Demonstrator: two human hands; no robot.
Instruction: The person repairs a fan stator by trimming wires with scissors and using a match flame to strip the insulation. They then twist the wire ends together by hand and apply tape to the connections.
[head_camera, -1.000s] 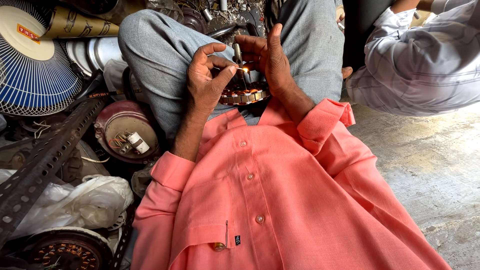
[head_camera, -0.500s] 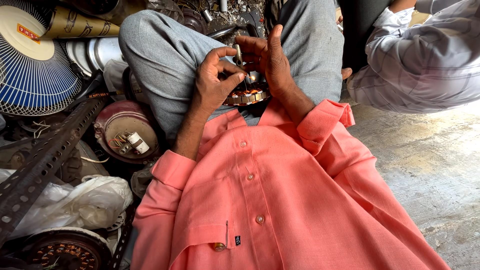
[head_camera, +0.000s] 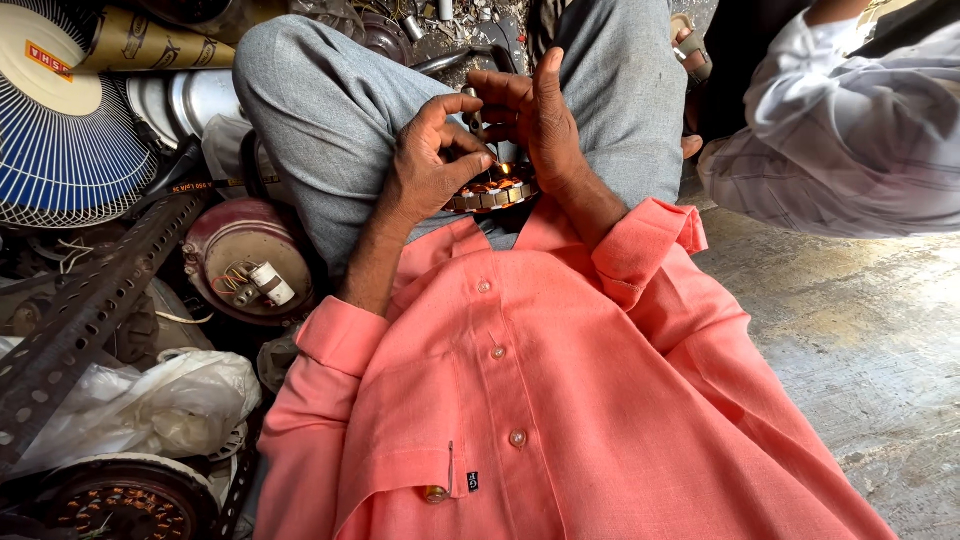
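Observation:
A round fan motor stator (head_camera: 492, 193) with copper windings rests in my lap between my grey-trousered knees. My left hand (head_camera: 428, 165) bends over its left side, fingertips pinched together just above the windings. My right hand (head_camera: 535, 110) stands at its right, fingers closed around a thin metal shaft (head_camera: 474, 108) that rises from the stator. What the left fingertips pinch is too small to tell. My salmon shirt fills the lower view.
Left of my leg lie a reddish motor housing with wires (head_camera: 245, 265), a blue fan guard (head_camera: 55, 120), a perforated metal bar (head_camera: 90, 310) and a white plastic bag (head_camera: 150, 410). Another person's sleeve (head_camera: 850, 140) is at the upper right. Bare concrete floor (head_camera: 860, 340) lies right.
My left hand has moved from the stator's edge up and right, closing its fingertips over the windings near the shaft. The right hand stays on the shaft.

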